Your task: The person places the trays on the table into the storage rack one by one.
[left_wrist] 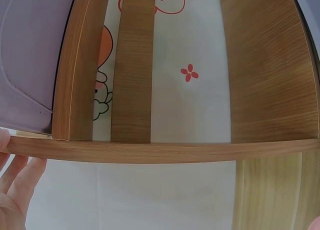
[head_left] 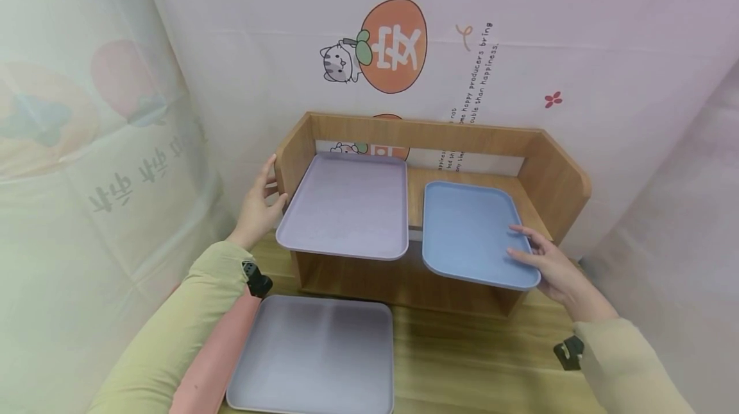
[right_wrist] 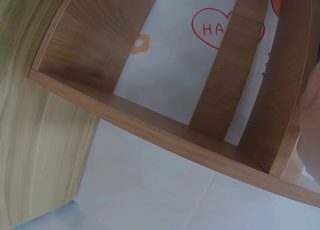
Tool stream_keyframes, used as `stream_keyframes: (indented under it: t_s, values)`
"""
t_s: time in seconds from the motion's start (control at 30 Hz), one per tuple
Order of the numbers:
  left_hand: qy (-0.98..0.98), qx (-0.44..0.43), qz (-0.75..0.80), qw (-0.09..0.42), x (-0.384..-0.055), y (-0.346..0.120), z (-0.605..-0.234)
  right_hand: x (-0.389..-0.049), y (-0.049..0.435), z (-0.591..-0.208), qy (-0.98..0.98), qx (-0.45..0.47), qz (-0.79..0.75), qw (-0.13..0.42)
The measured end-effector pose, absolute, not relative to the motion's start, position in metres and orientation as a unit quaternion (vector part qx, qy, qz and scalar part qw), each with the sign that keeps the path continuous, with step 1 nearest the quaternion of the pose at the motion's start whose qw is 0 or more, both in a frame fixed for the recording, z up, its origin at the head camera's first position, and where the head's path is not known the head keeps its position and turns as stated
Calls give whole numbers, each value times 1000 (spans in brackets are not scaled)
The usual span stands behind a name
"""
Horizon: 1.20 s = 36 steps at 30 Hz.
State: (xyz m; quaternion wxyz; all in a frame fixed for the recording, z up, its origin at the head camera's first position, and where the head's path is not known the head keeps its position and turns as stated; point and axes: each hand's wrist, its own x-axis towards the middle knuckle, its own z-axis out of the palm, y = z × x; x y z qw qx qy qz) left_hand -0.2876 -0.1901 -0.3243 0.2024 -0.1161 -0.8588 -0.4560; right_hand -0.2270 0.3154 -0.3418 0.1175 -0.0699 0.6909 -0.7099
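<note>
A right hand (head_left: 554, 269) pinches a blue tray (head_left: 470, 231) jutting past a wooden shelf (head_left: 430, 133), right of frame; early release could tip it. The left hand (head_left: 258, 208) grips the side panel (head_left: 293, 160).

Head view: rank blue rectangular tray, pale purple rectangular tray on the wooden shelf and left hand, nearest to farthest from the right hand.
1. Blue tray, in the right hand.
2. Pale purple tray, left side of the wooden shelf.
3. Left hand, shelf's left end.
</note>
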Motion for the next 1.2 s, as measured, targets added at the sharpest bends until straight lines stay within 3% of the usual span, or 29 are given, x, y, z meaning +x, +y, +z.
stream_keyframes:
  t_s: [0.47,0.9,1.2]
  values:
    - [-858,-118,-458,200,-290,-191,-326,-215,335,-350,664,-105,-732,114]
    - [-858,-115,-457,203,-289,-191,-327,-190,345,-365,535,-208,-799,180]
    - [-855,-120,-463,203,-290,-191,-327,-190,342,-361,496,-222,-814,206]
